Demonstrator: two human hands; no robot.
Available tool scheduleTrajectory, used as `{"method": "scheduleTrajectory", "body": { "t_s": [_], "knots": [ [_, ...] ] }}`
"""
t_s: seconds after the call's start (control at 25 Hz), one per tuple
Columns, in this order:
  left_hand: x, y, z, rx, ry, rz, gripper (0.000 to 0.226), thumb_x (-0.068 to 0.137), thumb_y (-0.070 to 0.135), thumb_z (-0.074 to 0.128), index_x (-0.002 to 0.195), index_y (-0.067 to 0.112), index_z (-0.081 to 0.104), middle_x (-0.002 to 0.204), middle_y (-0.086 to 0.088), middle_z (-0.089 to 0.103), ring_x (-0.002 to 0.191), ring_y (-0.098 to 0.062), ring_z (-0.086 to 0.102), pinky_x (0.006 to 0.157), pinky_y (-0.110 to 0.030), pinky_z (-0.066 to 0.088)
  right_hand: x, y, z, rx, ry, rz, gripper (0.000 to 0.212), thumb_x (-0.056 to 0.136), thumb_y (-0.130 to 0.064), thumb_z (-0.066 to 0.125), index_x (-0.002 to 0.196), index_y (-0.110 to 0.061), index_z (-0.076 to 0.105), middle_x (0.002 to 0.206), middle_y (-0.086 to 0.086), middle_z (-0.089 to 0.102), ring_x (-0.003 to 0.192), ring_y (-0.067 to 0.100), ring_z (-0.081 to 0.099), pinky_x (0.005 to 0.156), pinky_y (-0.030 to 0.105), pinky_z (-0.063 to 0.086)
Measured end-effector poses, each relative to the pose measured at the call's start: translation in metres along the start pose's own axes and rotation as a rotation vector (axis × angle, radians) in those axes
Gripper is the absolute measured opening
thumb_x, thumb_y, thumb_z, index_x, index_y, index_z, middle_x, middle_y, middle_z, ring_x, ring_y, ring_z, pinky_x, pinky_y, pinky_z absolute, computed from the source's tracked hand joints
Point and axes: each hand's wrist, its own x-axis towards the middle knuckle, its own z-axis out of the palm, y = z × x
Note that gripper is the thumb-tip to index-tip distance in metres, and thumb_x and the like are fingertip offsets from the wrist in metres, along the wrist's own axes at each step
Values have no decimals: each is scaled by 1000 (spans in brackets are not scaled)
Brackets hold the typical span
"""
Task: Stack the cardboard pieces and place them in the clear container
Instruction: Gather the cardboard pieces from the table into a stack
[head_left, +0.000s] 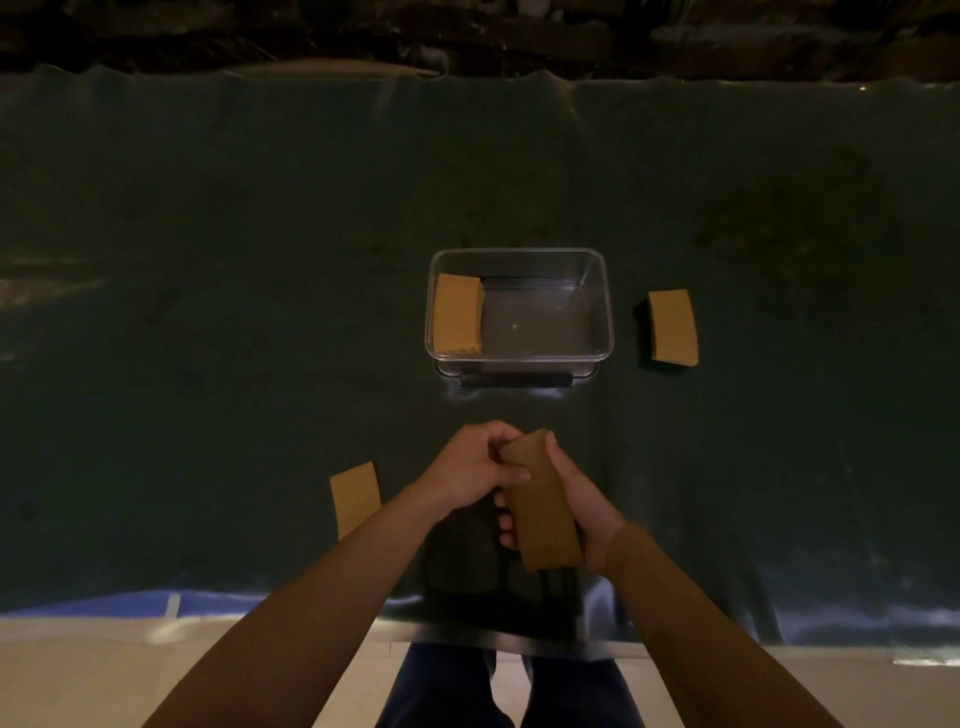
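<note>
Both hands hold a brown stack of cardboard pieces (540, 506) above the near part of the table. My left hand (475, 470) grips its far end, and my right hand (584, 506) wraps its right side from below. The clear container (597, 304) stands beyond the hands at the table's middle. Inside it, against the left wall, lies another cardboard stack (457, 314). A separate cardboard stack (672, 327) lies on the table right of the container. One flat cardboard piece (356, 496) lies left of my left forearm.
A dark green cloth (234, 312) covers the table. Its near edge runs across the bottom of the view, with my legs and a pale floor below it. A dark cluttered wall runs along the far edge.
</note>
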Motion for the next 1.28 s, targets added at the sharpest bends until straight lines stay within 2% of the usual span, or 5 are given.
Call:
{"method": "scheduleTrajectory", "body": {
  "t_s": [0.16,0.36,0.64,0.92,1.28],
  "knots": [
    [-1,-15,-4,281,43,145,36,80,22,81,114,22,69,104,3,53,91,-14,58,82,-16,47,-1,0,12,-70,83,-58,66,90,-65,47,121,-9,63,84,17,66,62,25,61,56,35,56],
    [-8,-56,-30,664,192,157,74,84,77,37,148,39,38,141,4,40,126,-22,36,104,-44,36,4,-5,27,-19,87,-138,45,99,-52,43,129,-21,56,85,15,63,62,25,59,55,36,53],
    [-52,-131,-106,1133,263,-236,85,79,51,72,149,26,33,146,0,37,129,-27,41,101,-47,42,16,-11,29,65,151,-245,35,100,-41,48,128,-22,57,96,17,70,67,26,63,61,39,54],
    [-44,-115,-110,752,319,-99,13,90,14,62,99,23,58,106,-1,58,98,-26,64,82,-43,51,23,0,30,-31,177,-218,32,97,-44,53,125,-31,61,105,18,70,70,26,66,63,40,57],
    [-26,-1,-44,14,6,93,12,83,14,76,93,20,72,89,4,74,89,-10,71,74,-22,55,12,8,26,-165,70,-107,76,81,-79,43,113,-18,75,112,17,74,83,27,73,72,37,60]
  ]
}}
